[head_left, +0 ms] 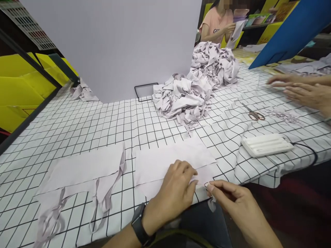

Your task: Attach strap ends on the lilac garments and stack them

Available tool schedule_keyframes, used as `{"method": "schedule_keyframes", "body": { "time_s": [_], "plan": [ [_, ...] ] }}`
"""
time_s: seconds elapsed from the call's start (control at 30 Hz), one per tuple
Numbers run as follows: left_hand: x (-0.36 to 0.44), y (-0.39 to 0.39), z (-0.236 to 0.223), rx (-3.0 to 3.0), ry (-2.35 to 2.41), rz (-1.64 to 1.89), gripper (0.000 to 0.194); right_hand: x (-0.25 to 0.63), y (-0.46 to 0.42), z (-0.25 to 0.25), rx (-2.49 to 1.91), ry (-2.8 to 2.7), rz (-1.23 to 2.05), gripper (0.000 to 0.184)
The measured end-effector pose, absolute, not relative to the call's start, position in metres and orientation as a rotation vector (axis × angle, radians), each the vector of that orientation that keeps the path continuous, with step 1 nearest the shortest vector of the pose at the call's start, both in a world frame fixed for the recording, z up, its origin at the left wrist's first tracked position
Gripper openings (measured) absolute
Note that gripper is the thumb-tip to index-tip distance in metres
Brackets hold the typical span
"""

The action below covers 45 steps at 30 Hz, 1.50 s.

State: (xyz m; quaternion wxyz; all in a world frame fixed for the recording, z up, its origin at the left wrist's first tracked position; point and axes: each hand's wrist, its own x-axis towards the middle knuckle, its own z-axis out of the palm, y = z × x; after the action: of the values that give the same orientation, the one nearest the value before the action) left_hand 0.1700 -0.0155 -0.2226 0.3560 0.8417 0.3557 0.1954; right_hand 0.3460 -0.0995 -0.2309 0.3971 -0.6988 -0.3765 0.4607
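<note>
A pale lilac fabric piece (157, 160) lies flat on the table in front of me, with a folded edge across it. My left hand (177, 186), with a black watch on the wrist, rests on its near edge and pinches the cloth between thumb and fingers. At the near right corner my right hand (230, 196) has thumb and forefinger closed on a thin end of the same cloth, which hangs a little over the table edge. Left of it lies a second fabric piece (85, 168) with narrow strips trailing toward the front edge.
Crumpled cloth (183, 98) is heaped beyond the fabric, beside an upright grey panel (124, 48). Scissors (253, 112), thread scraps (284, 115) and a white power strip (267, 144) lie right on the checked tablecloth (108, 127). Another person's hands (307, 91) reach in; someone else (217, 26) holds cloth behind.
</note>
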Motion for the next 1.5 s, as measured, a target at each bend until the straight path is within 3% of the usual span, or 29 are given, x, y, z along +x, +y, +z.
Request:
{"method": "schedule_keyframes", "body": {
  "time_s": [0.07, 0.23, 0.4, 0.63, 0.97, 1.3, 1.5],
  "plan": [
    [0.174, -0.009, -0.23, 2.394, 0.953, 0.454, 0.015, 0.345, -0.091, -0.23, -1.798, -0.906, 1.114, 0.036],
    [0.181, 0.003, -0.24, 2.615, 0.958, 0.385, 0.009, 0.34, -0.076, -0.23, -1.848, -0.801, 1.15, 0.035],
    [0.181, 0.009, -0.248, 2.526, 0.94, 0.578, 0.016, 0.336, -0.067, -0.234, -1.805, -0.679, 1.356, 0.035],
    [0.182, 0.01, -0.255, 2.377, 0.91, 0.85, 0.02, 0.327, -0.048, -0.23, -1.791, -0.521, 1.317, 0.041],
    [0.185, 0.007, -0.253, 2.595, 0.87, 0.751, 0.02, 0.328, -0.047, -0.241, -1.643, -0.416, 1.343, 0.037],
    [0.184, 0.007, -0.251, 2.77, 0.787, 0.653, 0.022, 0.33, -0.043, -0.231, -1.701, -0.623, 1.439, 0.049],
    [0.185, 0.01, -0.255, 2.826, 0.717, 0.654, 0.024, 0.333, -0.041, -0.228, -1.696, -0.749, 1.511, 0.044]
  ]
}}
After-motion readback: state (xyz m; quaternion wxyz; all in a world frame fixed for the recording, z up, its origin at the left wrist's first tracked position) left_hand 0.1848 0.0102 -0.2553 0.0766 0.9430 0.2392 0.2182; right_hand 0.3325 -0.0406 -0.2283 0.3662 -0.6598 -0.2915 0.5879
